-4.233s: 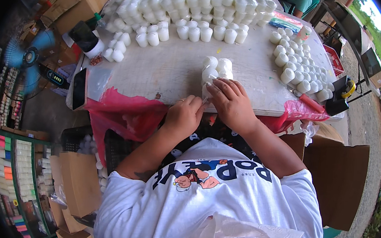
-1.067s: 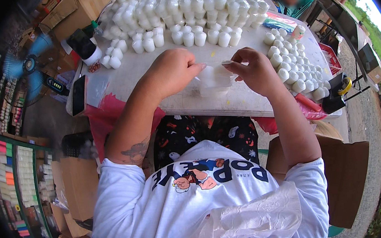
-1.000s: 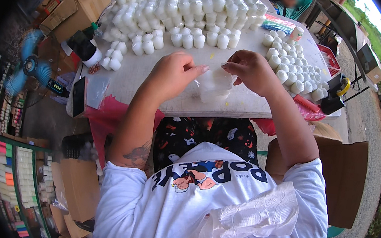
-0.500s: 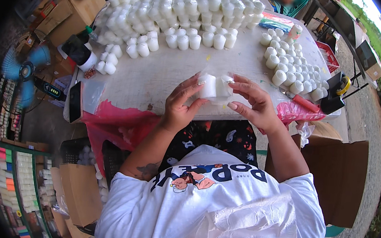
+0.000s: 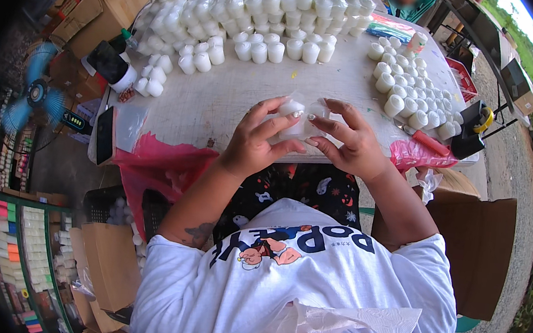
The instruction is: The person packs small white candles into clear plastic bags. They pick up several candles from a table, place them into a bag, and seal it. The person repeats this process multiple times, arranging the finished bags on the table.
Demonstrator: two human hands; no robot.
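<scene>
My left hand (image 5: 260, 137) grips a short white candle (image 5: 292, 107) at the near edge of the table, fingers over its top and thumb below. Thin clear plastic (image 5: 317, 108) surrounds the candle and reaches across to my right hand (image 5: 348, 141), whose fingers and thumb are closed on it. Whether a second candle sits inside the plastic is hidden by the fingers. Beyond my hands stand small groups of white candles (image 5: 259, 51). Behind them rises a large stack of candles in clear wrapping (image 5: 250, 1).
Loose white candles (image 5: 408, 90) stand in rows on the right, near a red roll (image 5: 431, 144) and a black tape dispenser (image 5: 469, 131). A phone (image 5: 106, 135) lies at the left edge of the table (image 5: 220, 111). A blue fan (image 5: 37, 94) and cardboard boxes (image 5: 112, 267) flank me.
My hands have drawn closer together around the plastic, and my left fingers now cover more of the candle. The tissue on my shirt has shifted.
</scene>
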